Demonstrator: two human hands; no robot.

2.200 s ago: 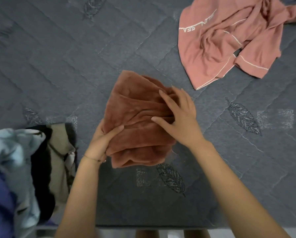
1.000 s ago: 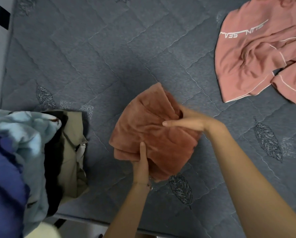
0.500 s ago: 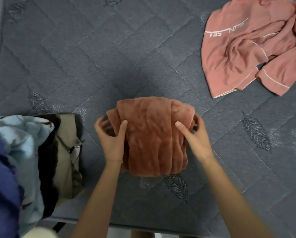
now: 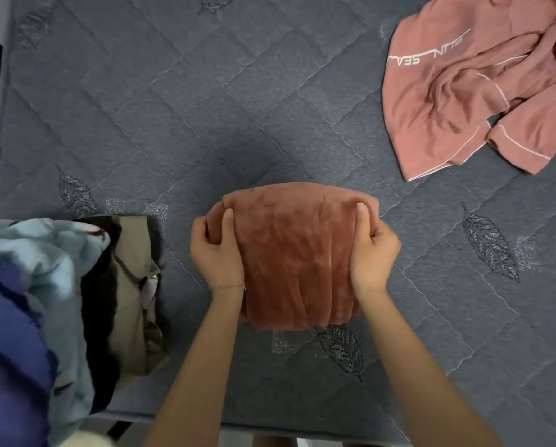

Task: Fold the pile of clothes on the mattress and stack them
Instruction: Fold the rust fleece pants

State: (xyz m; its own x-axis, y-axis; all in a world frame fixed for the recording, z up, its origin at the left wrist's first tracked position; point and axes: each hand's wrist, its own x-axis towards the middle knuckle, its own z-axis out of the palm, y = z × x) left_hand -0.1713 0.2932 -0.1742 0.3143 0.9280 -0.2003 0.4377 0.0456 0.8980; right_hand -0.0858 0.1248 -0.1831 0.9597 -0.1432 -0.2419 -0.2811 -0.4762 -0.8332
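You have the folded rust-brown plush garment (image 4: 296,253) between your two hands, straight in front of you, near the front edge of the grey quilted mattress (image 4: 173,108). Your left hand (image 4: 217,256) grips its left side and your right hand (image 4: 375,256) grips its right side. Each thumb lies on top and the fingers curl under or into the cloth. Both hands sit level with each other, so neither is nearer. The bundle is roughly as wide as it is deep and has no clear long axis. Its creases run from you toward the far side. Whether it rests on the mattress or is just lifted off it, the view does not show.

The coming move probably turns on where the bundle should go. The heap of light blue and dark blue fabric (image 4: 28,285) lies to your left, with a beige garment (image 4: 131,285) against it, just beside your left forearm. Whether any of that is already folded cannot be told. The loose salmon-pink garment with white piping and lettering (image 4: 463,101) lies crumpled and unfolded, well apart toward the far right.

The mattress looks soft, its cover stitched in diamonds with embroidered leaves. One leaf shows just under the bundle's near edge. A pale wall runs along the far left.
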